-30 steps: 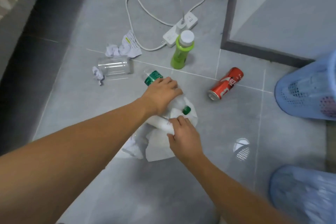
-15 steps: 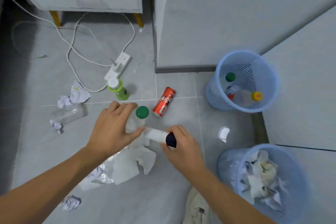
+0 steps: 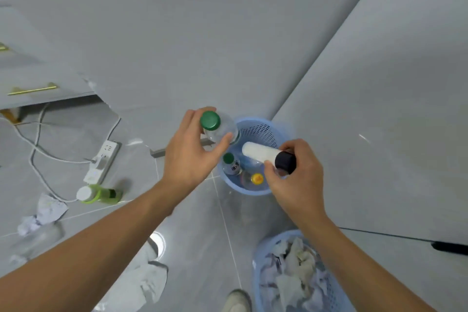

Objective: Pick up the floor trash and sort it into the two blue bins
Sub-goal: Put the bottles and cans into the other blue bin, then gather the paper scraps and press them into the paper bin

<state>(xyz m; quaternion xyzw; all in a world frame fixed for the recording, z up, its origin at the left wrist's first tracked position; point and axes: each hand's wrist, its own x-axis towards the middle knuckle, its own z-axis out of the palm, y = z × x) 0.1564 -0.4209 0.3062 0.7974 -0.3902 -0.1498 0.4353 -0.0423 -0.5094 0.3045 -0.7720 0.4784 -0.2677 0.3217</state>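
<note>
Bright, even light; glare on floor tiles [image 3: 157, 237]; wide-angle bending, edges soft

Clear green-capped bottle [image 3: 219, 127] and white black-capped bottle [image 3: 266, 155] held above far blue bin [image 3: 263, 129] of bottles, near blue bin [image 3: 258, 283] full of crumpled paper

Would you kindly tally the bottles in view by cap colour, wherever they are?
Green cap: 2, one in the left hand at, one in the far bin at
Black cap: 1, in the right hand at
Yellow cap: 1, in the bin
White cap: 1, on the floor
Total: 5
</note>
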